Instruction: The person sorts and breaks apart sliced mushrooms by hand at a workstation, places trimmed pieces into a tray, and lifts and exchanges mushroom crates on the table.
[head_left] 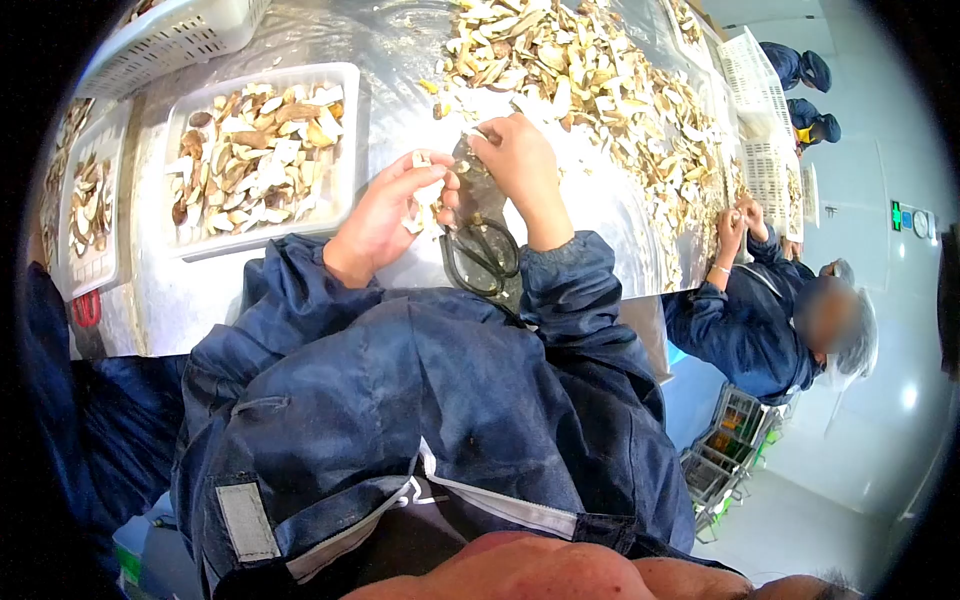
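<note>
Pale mushroom pieces [424, 208] are held in my left hand [392, 212], its fingers closed round them above the metal table [400, 110]. To its right, my right hand [522, 168] is closed in a pinch, and what its fingertips hold is too small to make out. Black-handled scissors [482, 262] lie on a dark patch between my hands and my body. At the left stands a white tray [353, 150] of brown and white mushroom slices [250, 150]. A large heap of mushroom slices [600, 70] spreads beyond my right hand.
Another white tray [122, 200] and a white basket [180, 45] stand farther left. Red handles [87, 308] lie near the table's left front edge. A person [755, 320] works at the right, near white baskets [768, 180]. Crates [725, 450] stand on the floor.
</note>
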